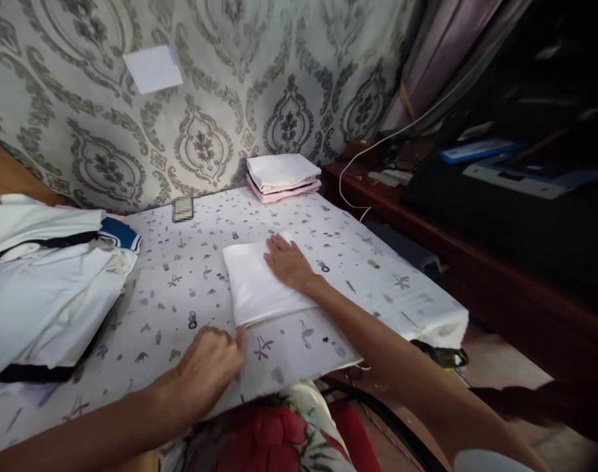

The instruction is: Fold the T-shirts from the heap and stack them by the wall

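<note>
A folded white garment (259, 282) lies on the patterned sheet in front of me. My right hand (290, 262) rests flat on its right part, palm down, fingers stretched toward the far edge. At the garment's near left corner is my left hand (214, 357), its fingers curled in and the thumb against that corner. How much cloth sits in this grip is partly hidden by the hand itself. A neat stack of folded clothes (283, 176), white on top and pink below, stands against the wall.
Loosely piled white clothes (48, 288) with dark trim cover the left side. A small framed-looking square item (183, 209) lies near the wall. Right of the patterned sheet (378, 282) runs a dark red wooden desk (392, 216), with a white cable (378, 141) hanging over it.
</note>
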A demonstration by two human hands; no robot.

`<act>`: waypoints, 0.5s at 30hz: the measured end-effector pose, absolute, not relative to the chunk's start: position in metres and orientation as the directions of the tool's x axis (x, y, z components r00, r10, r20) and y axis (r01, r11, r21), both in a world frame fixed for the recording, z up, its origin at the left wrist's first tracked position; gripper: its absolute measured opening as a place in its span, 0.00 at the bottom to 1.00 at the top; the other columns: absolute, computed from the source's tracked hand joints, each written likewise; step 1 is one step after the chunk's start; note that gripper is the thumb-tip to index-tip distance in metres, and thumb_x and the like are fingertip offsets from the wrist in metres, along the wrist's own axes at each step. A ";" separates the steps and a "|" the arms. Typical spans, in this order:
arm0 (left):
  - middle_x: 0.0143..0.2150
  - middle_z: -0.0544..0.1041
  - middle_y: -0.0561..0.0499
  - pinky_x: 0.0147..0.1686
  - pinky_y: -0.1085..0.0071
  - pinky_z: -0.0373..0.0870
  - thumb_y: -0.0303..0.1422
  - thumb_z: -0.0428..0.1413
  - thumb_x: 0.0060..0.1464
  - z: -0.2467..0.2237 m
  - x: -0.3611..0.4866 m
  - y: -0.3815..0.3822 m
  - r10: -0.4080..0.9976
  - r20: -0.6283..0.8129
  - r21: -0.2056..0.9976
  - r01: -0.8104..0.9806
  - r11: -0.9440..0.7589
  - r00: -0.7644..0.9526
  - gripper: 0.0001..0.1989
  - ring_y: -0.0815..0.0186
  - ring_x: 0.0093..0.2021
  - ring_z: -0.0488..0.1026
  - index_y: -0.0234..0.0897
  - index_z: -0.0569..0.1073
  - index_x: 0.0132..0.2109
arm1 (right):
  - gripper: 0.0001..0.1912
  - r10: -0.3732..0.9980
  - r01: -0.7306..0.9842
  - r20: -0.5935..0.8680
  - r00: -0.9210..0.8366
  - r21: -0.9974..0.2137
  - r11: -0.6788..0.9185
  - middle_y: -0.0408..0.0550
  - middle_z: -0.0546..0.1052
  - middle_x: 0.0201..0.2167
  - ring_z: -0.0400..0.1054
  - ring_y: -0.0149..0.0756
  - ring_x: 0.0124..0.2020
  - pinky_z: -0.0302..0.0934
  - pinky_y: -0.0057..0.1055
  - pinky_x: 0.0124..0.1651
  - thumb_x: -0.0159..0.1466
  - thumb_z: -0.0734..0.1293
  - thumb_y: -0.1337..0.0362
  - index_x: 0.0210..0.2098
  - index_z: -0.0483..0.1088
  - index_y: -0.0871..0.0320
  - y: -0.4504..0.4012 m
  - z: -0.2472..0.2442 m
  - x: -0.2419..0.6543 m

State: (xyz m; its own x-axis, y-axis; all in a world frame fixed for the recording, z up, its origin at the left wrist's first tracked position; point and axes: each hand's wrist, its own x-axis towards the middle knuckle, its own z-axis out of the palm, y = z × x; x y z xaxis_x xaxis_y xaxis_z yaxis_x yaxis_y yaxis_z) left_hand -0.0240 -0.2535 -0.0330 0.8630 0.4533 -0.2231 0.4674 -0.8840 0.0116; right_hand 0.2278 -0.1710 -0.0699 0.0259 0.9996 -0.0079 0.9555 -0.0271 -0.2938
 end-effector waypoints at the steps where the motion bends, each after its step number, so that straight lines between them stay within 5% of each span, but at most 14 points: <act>1: 0.26 0.78 0.43 0.25 0.63 0.64 0.25 0.56 0.52 -0.024 -0.020 -0.252 0.436 -0.215 0.001 0.447 -0.895 0.874 0.20 0.55 0.25 0.74 0.37 0.75 0.53 | 0.31 1.000 0.956 -0.008 0.025 -0.293 -0.027 0.56 0.48 0.75 0.39 0.41 0.75 0.36 0.46 0.74 0.74 0.49 0.58 0.72 0.52 0.66 -0.171 -0.069 0.228; 4: 0.32 0.81 0.45 0.33 0.61 0.70 0.30 0.47 0.63 -0.003 0.007 -0.236 0.444 -0.043 0.077 0.446 -0.892 0.895 0.16 0.57 0.32 0.77 0.43 0.75 0.53 | 0.31 1.000 0.954 -0.003 0.016 -0.298 -0.016 0.57 0.49 0.75 0.38 0.42 0.76 0.37 0.47 0.74 0.74 0.49 0.58 0.72 0.52 0.66 -0.173 -0.068 0.228; 6: 0.48 0.81 0.42 0.47 0.58 0.73 0.34 0.41 0.68 -0.004 0.032 -0.215 0.498 0.137 0.191 0.470 -0.862 0.856 0.21 0.56 0.48 0.78 0.43 0.69 0.62 | 0.30 1.000 0.953 -0.002 0.011 -0.304 -0.011 0.57 0.49 0.75 0.38 0.42 0.76 0.37 0.48 0.74 0.74 0.49 0.58 0.72 0.52 0.65 -0.174 -0.066 0.229; 8: 0.65 0.71 0.39 0.62 0.56 0.64 0.39 0.40 0.69 -0.020 0.054 -0.188 0.570 0.216 0.272 0.512 -0.815 0.793 0.26 0.56 0.66 0.67 0.39 0.59 0.69 | 0.30 1.000 0.951 -0.003 0.002 -0.309 -0.003 0.57 0.49 0.74 0.38 0.43 0.76 0.38 0.49 0.74 0.75 0.48 0.58 0.72 0.52 0.65 -0.175 -0.065 0.230; 11: 0.74 0.54 0.34 0.71 0.50 0.47 0.46 0.41 0.68 -0.055 0.065 -0.151 0.683 0.089 0.276 0.641 -0.716 0.725 0.33 0.53 0.75 0.48 0.30 0.53 0.72 | 0.30 1.000 0.949 0.000 -0.003 -0.314 0.003 0.58 0.50 0.74 0.38 0.43 0.76 0.38 0.48 0.74 0.75 0.48 0.58 0.72 0.52 0.66 -0.175 -0.065 0.231; 15: 0.76 0.45 0.33 0.71 0.46 0.40 0.53 0.39 0.66 -0.080 0.040 -0.118 0.769 -0.042 0.198 0.760 -0.620 0.638 0.40 0.50 0.76 0.40 0.27 0.51 0.73 | 0.30 1.000 0.941 0.001 0.006 -0.338 -0.006 0.56 0.50 0.74 0.39 0.41 0.75 0.36 0.47 0.74 0.75 0.50 0.57 0.72 0.53 0.65 -0.174 -0.065 0.231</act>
